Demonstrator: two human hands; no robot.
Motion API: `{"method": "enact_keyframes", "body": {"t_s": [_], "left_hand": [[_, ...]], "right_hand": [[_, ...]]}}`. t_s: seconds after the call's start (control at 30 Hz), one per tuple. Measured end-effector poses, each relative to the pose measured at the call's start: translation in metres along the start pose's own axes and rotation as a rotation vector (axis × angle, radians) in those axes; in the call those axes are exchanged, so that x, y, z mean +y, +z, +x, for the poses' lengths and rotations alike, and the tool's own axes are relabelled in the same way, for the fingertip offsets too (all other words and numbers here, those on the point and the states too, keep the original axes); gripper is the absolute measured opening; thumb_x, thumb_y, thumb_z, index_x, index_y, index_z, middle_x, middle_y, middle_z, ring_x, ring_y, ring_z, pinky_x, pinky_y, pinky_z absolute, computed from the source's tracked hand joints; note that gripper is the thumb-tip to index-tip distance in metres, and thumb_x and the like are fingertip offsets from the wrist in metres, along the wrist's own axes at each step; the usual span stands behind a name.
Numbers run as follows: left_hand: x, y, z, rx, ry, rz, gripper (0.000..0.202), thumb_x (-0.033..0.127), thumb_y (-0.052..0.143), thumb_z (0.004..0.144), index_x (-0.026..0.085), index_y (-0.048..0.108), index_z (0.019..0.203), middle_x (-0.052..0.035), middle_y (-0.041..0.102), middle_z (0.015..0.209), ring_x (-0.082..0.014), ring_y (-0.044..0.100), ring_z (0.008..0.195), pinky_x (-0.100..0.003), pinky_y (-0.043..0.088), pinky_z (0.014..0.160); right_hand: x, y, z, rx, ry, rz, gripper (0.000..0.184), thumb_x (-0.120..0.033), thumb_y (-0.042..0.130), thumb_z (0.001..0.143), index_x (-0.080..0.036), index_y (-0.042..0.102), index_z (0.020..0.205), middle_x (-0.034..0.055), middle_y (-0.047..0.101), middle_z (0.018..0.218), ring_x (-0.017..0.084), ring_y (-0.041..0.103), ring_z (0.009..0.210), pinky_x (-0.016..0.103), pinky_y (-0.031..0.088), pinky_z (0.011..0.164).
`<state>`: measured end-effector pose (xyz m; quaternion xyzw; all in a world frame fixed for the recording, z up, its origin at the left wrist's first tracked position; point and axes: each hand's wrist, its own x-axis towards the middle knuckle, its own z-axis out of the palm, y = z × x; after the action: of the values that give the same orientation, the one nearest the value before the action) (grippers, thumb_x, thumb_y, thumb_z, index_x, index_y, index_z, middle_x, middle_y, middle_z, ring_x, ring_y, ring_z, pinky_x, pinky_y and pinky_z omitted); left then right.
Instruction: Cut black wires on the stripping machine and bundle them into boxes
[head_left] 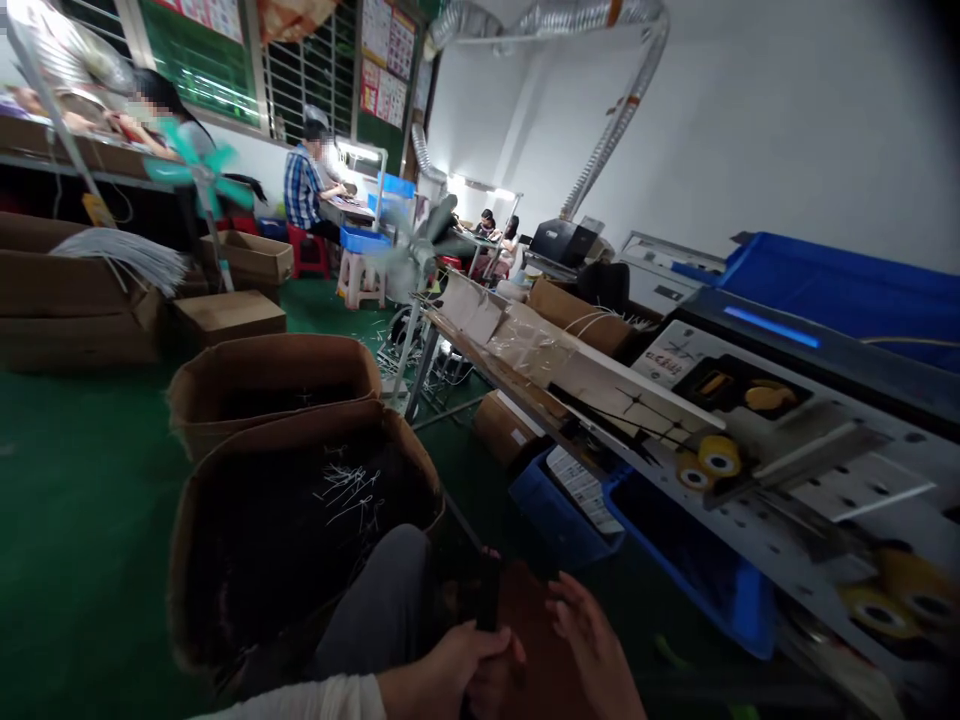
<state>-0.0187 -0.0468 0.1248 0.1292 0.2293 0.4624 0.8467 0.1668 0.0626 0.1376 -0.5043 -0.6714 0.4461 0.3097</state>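
Note:
At the bottom of the view, my left hand (450, 668), with a white sleeve, is closed around a slim black object (488, 592) that stands upright from its grip. Its kind is hard to tell. My right hand (589, 640) is close by on the right, fingers apart and holding nothing, above a reddish-brown cloth (536, 640) on my lap. A grey trouser leg (375, 600) lies to the left. Beside it stands an open cardboard box (300, 530) holding black wires with some white strands (349, 495).
Behind that box stands another open cardboard box (274, 385). To the right, a tilted workbench (795, 480) carries yellow tape rolls (718, 457), with blue bins (562, 505) below it. Further back are stacked cartons (67, 300), a floor fan (420, 250) and seated co-workers (311, 185).

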Motion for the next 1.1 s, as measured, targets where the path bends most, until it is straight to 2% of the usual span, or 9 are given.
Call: {"method": "enact_keyframes", "body": {"t_s": [0.1, 0.2, 0.37, 0.5, 0.6, 0.7, 0.87, 0.97, 1.1], "left_hand": [[-0.001, -0.001, -0.001, 0.033, -0.035, -0.007, 0.019, 0.034, 0.045, 0.085, 0.018, 0.052, 0.079, 0.0084, 0.02, 0.044, -0.0065, 0.011, 0.036, -0.025, 0.006, 0.042], [-0.002, 0.001, -0.001, 0.082, -0.007, 0.009, 0.022, 0.039, 0.053, 0.082, 0.017, 0.052, 0.079, 0.0091, 0.021, 0.045, -0.0054, 0.013, 0.036, -0.024, 0.006, 0.042], [-0.005, 0.002, -0.001, 0.025, 0.032, -0.014, 0.033, 0.047, 0.062, 0.075, 0.017, 0.052, 0.081, 0.0102, 0.022, 0.045, -0.0046, 0.013, 0.038, -0.022, 0.007, 0.041], [-0.007, 0.002, 0.0, 0.059, 0.127, 0.013, 0.04, 0.051, 0.066, 0.071, 0.016, 0.053, 0.082, 0.0103, 0.023, 0.046, -0.0043, 0.022, 0.039, -0.02, 0.018, 0.04], [-0.006, 0.001, 0.002, 0.121, 0.145, 0.056, 0.041, 0.053, 0.065, 0.071, 0.016, 0.053, 0.082, 0.0103, 0.022, 0.045, -0.0053, 0.029, 0.039, -0.021, 0.027, 0.042], [-0.003, -0.002, 0.003, 0.147, 0.116, 0.041, 0.039, 0.052, 0.066, 0.072, 0.017, 0.053, 0.083, 0.0107, 0.02, 0.045, -0.0041, 0.024, 0.037, -0.019, 0.024, 0.039], [-0.001, -0.01, 0.004, 0.047, 0.061, -0.045, 0.04, 0.052, 0.07, 0.067, 0.018, 0.054, 0.081, 0.0118, 0.015, 0.042, -0.0023, 0.006, 0.036, -0.017, 0.011, 0.034], [0.002, -0.015, 0.003, 0.005, 0.063, -0.073, 0.035, 0.049, 0.069, 0.07, 0.019, 0.053, 0.08, 0.0114, 0.015, 0.042, -0.0023, 0.004, 0.037, -0.016, 0.01, 0.034], [0.008, -0.018, 0.001, -0.013, 0.065, -0.074, 0.034, 0.048, 0.069, 0.071, 0.019, 0.054, 0.081, 0.0111, 0.015, 0.043, -0.0025, 0.005, 0.037, -0.016, 0.011, 0.034]], "right_hand": [[-0.004, -0.005, 0.0, -0.004, 0.012, 0.003, 0.05, -0.048, 0.058, 0.079, -0.023, 0.052, 0.121, 0.013, 0.061, 0.118, 0.024, 0.064, 0.099, 0.035, 0.056, 0.081], [-0.013, -0.01, 0.004, 0.005, 0.024, 0.031, 0.052, -0.049, 0.058, 0.079, -0.021, 0.05, 0.122, 0.0139, 0.059, 0.119, 0.024, 0.064, 0.097, 0.035, 0.056, 0.079], [-0.036, -0.017, 0.015, 0.077, -0.035, 0.091, 0.054, -0.047, 0.06, 0.079, -0.02, 0.048, 0.124, 0.0151, 0.055, 0.124, 0.023, 0.064, 0.095, 0.036, 0.057, 0.075], [-0.063, -0.017, 0.026, 0.14, -0.089, 0.21, 0.054, -0.046, 0.06, 0.079, -0.018, 0.048, 0.124, 0.0151, 0.055, 0.123, 0.02, 0.063, 0.089, 0.033, 0.056, 0.071], [-0.086, -0.013, 0.038, 0.173, -0.132, 0.35, 0.051, -0.045, 0.063, 0.076, -0.02, 0.052, 0.119, 0.0115, 0.058, 0.117, 0.017, 0.063, 0.083, 0.031, 0.054, 0.067], [-0.106, -0.005, 0.058, 0.177, -0.168, 0.515, 0.045, -0.043, 0.067, 0.073, -0.024, 0.056, 0.113, 0.0062, 0.06, 0.111, 0.015, 0.062, 0.08, 0.028, 0.053, 0.064], [-0.127, 0.007, 0.095, 0.299, -0.107, 0.831, 0.035, -0.037, 0.068, 0.07, -0.025, 0.058, 0.101, 0.0013, 0.063, 0.102, 0.012, 0.062, 0.076, 0.026, 0.052, 0.061], [-0.137, 0.01, 0.115, 0.392, -0.06, 1.004, 0.028, -0.032, 0.065, 0.072, -0.024, 0.057, 0.097, -0.0003, 0.062, 0.096, 0.012, 0.062, 0.073, 0.026, 0.052, 0.061], [-0.149, 0.012, 0.135, 0.47, -0.048, 1.078, 0.021, -0.03, 0.06, 0.073, -0.025, 0.055, 0.093, -0.0025, 0.06, 0.095, 0.01, 0.061, 0.071, 0.024, 0.05, 0.059]]}}
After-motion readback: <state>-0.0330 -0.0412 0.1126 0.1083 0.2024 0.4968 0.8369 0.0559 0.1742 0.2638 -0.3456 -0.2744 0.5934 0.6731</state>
